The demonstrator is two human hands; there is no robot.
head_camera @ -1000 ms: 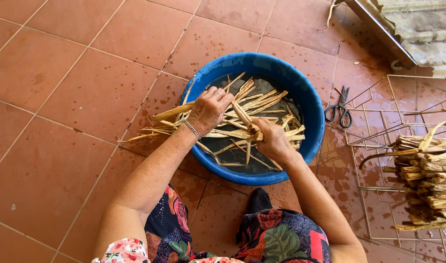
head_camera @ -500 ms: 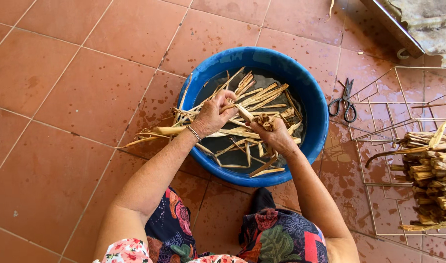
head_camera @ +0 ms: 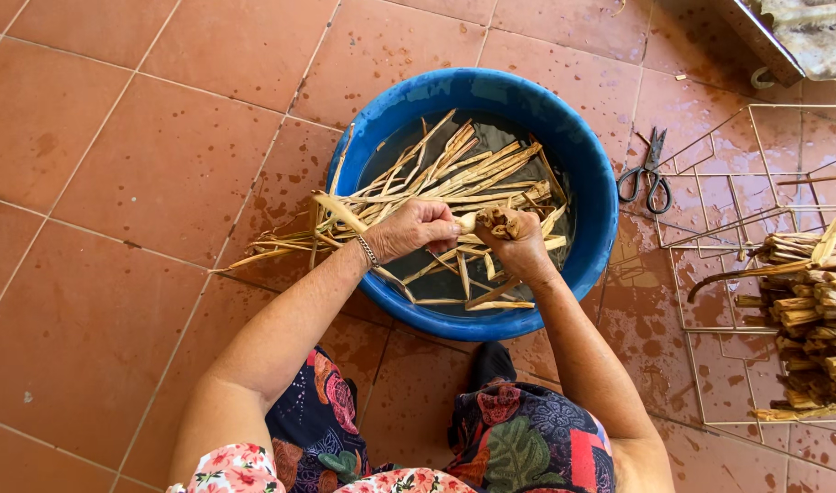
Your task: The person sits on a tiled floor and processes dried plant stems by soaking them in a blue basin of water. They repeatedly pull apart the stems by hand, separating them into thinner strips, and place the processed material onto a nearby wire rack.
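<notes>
A round blue basin (head_camera: 593, 183) stands on the tiled floor, holding dark water and many long pale dried leaf strips (head_camera: 463, 169). Some strips hang over its left rim onto the tiles. My left hand (head_camera: 416, 228) grips a strip above the basin's middle. Close beside it, my right hand (head_camera: 516, 239) is shut on a small rolled bundle of the same strip (head_camera: 493, 219). The two hands almost touch, and a bracelet sits on my left wrist.
Black scissors (head_camera: 647, 173) lie on the wet tiles right of the basin. A wire rack (head_camera: 756, 274) lies at the right with a stack of rolled leaf bundles (head_camera: 815, 315) on it. A grey slab edge (head_camera: 806, 36) shows at top right.
My hands came closer together over the basin's centre. The strip in my right hand is now rolled up into a tighter bundle. The view has shifted slightly.
</notes>
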